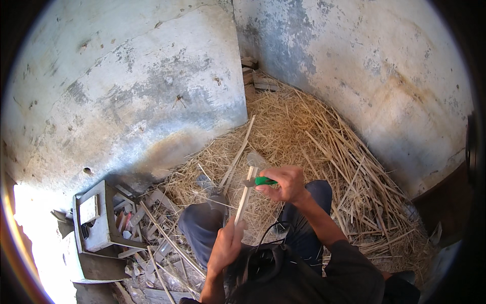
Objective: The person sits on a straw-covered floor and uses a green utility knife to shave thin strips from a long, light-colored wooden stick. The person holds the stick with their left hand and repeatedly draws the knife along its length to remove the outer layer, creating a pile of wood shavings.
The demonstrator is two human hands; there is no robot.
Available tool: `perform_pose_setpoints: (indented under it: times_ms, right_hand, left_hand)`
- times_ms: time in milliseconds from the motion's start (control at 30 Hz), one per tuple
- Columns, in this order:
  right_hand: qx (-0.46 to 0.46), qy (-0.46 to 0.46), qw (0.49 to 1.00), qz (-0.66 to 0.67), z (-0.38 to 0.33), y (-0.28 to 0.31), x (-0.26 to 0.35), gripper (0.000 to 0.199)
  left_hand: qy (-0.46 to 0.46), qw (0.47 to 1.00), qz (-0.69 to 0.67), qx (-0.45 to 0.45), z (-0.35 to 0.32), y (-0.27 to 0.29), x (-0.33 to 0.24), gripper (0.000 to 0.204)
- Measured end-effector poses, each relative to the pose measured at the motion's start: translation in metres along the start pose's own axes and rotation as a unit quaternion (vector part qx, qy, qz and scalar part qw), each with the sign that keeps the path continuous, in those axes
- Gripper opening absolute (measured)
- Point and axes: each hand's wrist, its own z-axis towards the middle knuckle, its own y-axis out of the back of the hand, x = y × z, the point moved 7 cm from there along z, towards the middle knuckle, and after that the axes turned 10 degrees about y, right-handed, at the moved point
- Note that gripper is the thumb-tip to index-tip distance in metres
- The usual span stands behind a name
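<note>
My left hand (227,246) is closed round the lower end of a pale wooden strip (244,202), which slants up and away from me. In my right hand (289,185) is a green-handled tool (265,180), its short handle gripped in my fingers. The tool's grey metal head (248,183) lies across the strip near its upper end; its exact kind is too small to make out. Both hands are above my bent knees. A small blurred, pale patch shows just beyond the strip's tip.
Shavings (281,119) cover the floor ahead, with many long thin sticks (354,172) piled along the right wall (364,66). At left, a battered wooden box (104,223) stands beside scattered scraps (162,251). Another peeling wall (126,91) rises ahead on the left.
</note>
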Motion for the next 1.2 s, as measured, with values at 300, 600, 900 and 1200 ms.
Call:
perform_pose_setpoints:
  times_ms: [300,600,900,1200]
  right_hand:
    - [-0.003,-0.003,0.999,-0.036,0.001,0.008,-0.009,0.04]
    - [0.013,-0.019,0.999,-0.047,-0.003,0.003,-0.013,0.045]
    - [-0.064,-0.371,0.925,-0.038,-0.058,0.052,-0.129,0.061]
    - [0.013,-0.23,0.96,0.161,-0.026,-0.008,-0.026,0.043]
  left_hand:
    - [0.012,1.0,-0.002,0.005,0.003,-0.001,0.005,0.023]
    - [0.044,0.998,-0.044,0.027,0.006,-0.001,0.025,0.026]
    - [0.096,0.991,-0.036,0.089,-0.031,0.009,0.049,0.03]
    - [0.117,0.982,-0.133,0.061,-0.002,0.014,0.044,0.028]
